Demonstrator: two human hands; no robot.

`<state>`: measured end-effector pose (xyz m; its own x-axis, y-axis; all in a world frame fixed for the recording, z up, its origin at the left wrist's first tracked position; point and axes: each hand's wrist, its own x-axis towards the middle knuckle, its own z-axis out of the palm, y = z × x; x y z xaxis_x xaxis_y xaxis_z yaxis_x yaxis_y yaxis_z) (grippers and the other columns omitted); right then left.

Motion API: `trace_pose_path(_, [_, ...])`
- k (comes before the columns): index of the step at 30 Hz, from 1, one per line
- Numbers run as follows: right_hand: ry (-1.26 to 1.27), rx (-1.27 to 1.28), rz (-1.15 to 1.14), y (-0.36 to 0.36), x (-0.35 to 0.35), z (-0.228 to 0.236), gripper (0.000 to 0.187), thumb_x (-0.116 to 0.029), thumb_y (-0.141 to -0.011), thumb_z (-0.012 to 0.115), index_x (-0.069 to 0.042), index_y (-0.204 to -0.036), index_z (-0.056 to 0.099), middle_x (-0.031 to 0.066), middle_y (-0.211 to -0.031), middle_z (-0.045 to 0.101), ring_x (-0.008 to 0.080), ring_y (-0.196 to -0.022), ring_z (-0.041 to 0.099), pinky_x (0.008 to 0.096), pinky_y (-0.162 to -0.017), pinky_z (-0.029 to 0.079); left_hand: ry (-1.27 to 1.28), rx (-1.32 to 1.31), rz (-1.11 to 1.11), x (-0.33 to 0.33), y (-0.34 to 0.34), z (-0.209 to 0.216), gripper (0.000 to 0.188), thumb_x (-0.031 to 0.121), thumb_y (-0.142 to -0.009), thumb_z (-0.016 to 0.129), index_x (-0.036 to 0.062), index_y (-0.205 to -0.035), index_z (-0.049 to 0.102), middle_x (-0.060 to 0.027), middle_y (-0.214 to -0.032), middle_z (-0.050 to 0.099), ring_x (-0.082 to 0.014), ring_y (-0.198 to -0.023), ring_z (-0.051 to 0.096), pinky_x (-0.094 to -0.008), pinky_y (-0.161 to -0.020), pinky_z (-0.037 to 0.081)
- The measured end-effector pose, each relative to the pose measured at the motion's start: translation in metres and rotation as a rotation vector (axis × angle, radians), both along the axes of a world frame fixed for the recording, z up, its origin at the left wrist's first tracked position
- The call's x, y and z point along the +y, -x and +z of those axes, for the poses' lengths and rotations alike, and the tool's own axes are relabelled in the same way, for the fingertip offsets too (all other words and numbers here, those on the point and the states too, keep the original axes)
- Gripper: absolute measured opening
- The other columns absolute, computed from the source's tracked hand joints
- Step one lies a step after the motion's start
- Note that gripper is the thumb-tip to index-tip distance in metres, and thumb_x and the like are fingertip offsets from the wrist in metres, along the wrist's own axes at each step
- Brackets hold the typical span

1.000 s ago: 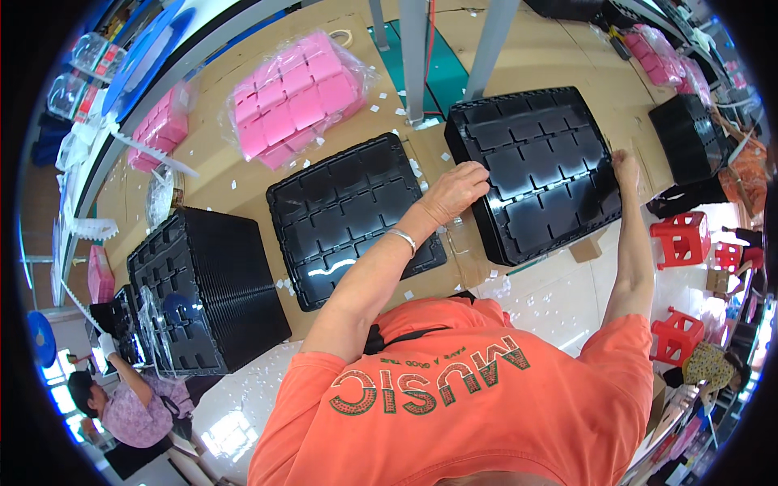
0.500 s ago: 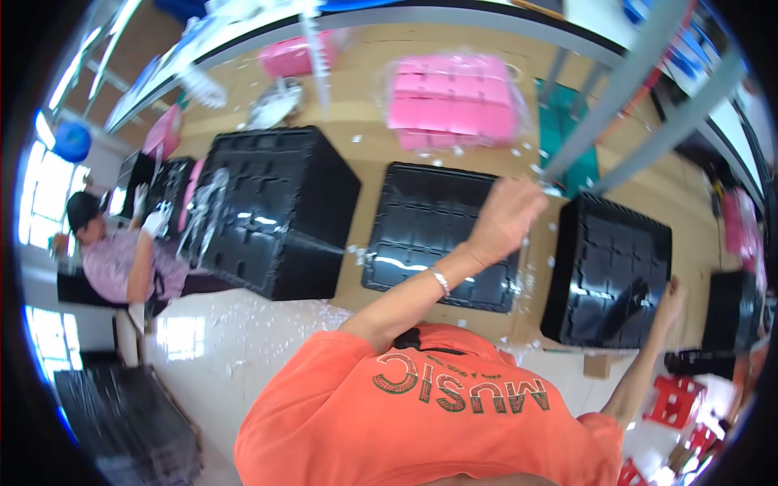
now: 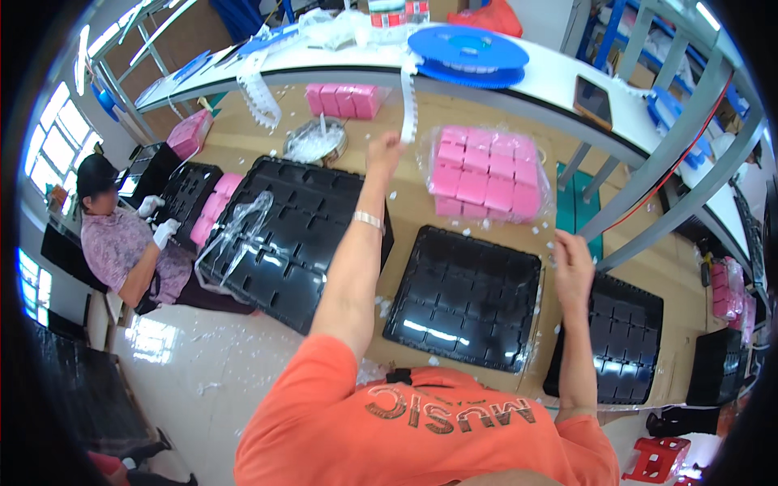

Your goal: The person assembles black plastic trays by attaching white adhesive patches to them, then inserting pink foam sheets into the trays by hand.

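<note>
My left hand [image 3: 383, 154] reaches out past the large black tray stack. Its fingers are closed at the lower end of a white notched strip [image 3: 409, 101], which hangs over the table edge beside a blue reel [image 3: 468, 55]. My right hand [image 3: 574, 263] is raised over the gap between two black trays, its fingers slightly bent and apart, with nothing visible in them. The middle black tray [image 3: 466, 296] lies flat between my arms. Partly behind my right forearm is another black tray [image 3: 628, 340]. Beyond the middle tray sits a plastic-wrapped block of pink pieces [image 3: 486, 174].
A tall black tray stack [image 3: 284, 235] with crumpled clear film [image 3: 247, 219] stands at left. Grey metal posts [image 3: 648, 206] slant down at right. A phone [image 3: 593, 99] rests on the white table [image 3: 559, 85]. At far left, a gloved person [image 3: 130, 243] handles trays.
My left hand has moved from above the middle tray out to the hanging strip. My right hand has left the right tray's edge and moved left and away. The view has tilted upward.
</note>
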<state>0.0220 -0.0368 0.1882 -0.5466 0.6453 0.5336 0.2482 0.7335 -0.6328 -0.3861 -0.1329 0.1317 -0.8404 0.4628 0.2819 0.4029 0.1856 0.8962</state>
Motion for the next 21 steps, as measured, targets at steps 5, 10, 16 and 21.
trace_pose_path(5, [-0.798, 0.288, 0.146, 0.128, -0.017, 0.097, 0.031, 0.000, -0.074, 0.065, -0.006, -0.105, 0.062, 0.0101, -0.093, 0.059, 0.0286, -0.084, 0.056, 0.0369, -0.072, 0.045, -0.187, -0.227, -0.030, -0.043, -0.089, 0.019, 0.014, 0.008, -0.082, 0.063, -0.0006, -0.093, 0.063, -0.0018, -0.082, 0.063, -0.0070, -0.075, 0.055, -0.0229, -0.068, 0.044])
trace_pose_path(10, [-1.129, 0.240, 0.185, 0.216, 0.010, 0.161, 0.025, -0.013, -0.077, 0.067, -0.009, -0.101, 0.062, 0.0075, -0.089, 0.061, 0.0252, -0.085, 0.058, 0.0359, -0.077, 0.045, -0.428, -0.424, -0.149, -0.075, -0.137, 0.050, 0.010, 0.008, -0.087, 0.059, -0.0003, -0.093, 0.059, -0.0046, -0.083, 0.062, -0.0098, -0.077, 0.058, -0.0237, -0.072, 0.045])
trace_pose_path(16, [-1.336, -0.089, 0.087, 0.188, 0.099, 0.164, 0.014, -0.013, -0.073, 0.062, -0.013, -0.087, 0.066, 0.0061, -0.087, 0.062, 0.0261, -0.087, 0.059, 0.0402, -0.077, 0.045, -0.555, -0.655, -0.456, -0.108, -0.163, 0.058, 0.012, 0.009, -0.088, 0.060, -0.0009, -0.095, 0.055, -0.0067, -0.083, 0.062, -0.0140, -0.074, 0.063, -0.0273, -0.071, 0.053])
trace_pose_path(21, [-0.787, 0.125, -0.033, 0.143, 0.039, 0.136, 0.015, -0.016, -0.081, 0.061, -0.009, -0.092, 0.068, 0.0093, -0.088, 0.064, 0.0298, -0.080, 0.061, 0.0393, -0.067, 0.048, -0.517, -0.731, -0.433, -0.119, -0.184, 0.053, 0.014, 0.005, -0.086, 0.061, -0.0026, -0.095, 0.055, -0.0077, -0.082, 0.062, -0.0154, -0.072, 0.063, -0.0298, -0.072, 0.055])
